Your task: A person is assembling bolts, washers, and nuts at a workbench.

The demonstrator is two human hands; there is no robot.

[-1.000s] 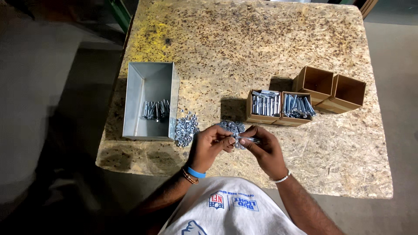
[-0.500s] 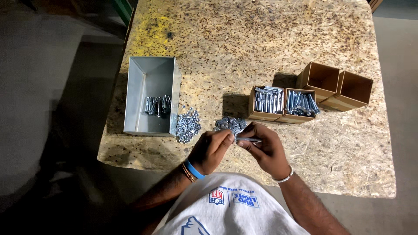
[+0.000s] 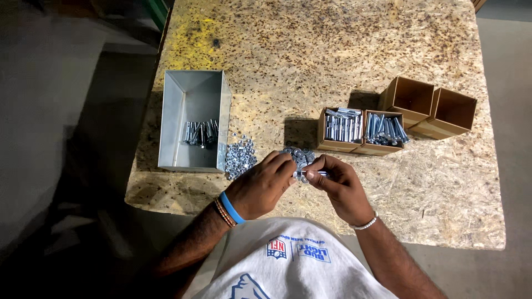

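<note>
Chipboard tabletop (image 3: 343, 61) fills most of the view, speckled tan w/ a yellow stain at far left. Largest thing on it: open grey metal tray (image 3: 191, 88) at left, a small bunch of bolts lying in its near half. Right of centre, two cardboard boxes (image 3: 357, 145) side by side, packed w/ silver bolts; further right and farther off, two empty cardboard boxes (image 3: 429, 105), touching each other. Just right of the tray's near corner, a loose pile of nuts (image 3: 240, 158). Between that pile and the full boxes, a smaller heap of washers (image 3: 298, 155), partly hidden by the fingers.

Both hands meet at the near edge, over the washer heap. Right hand (image 3: 343, 188) pinches a bolt (image 3: 311, 174) betw. thumb and fingertips; the bolt's long axis runs left-right, its free end pointing left toward the other hand. Left hand (image 3: 263, 185) is curled, fingertips pressed together at that free end, touching it. Whether a washer or nut sits in that pinch: can't tell, too small. So the bolt lies directly betw. the two grips, left hand at the tip, right hand holding the rest; both about equally close.
</note>
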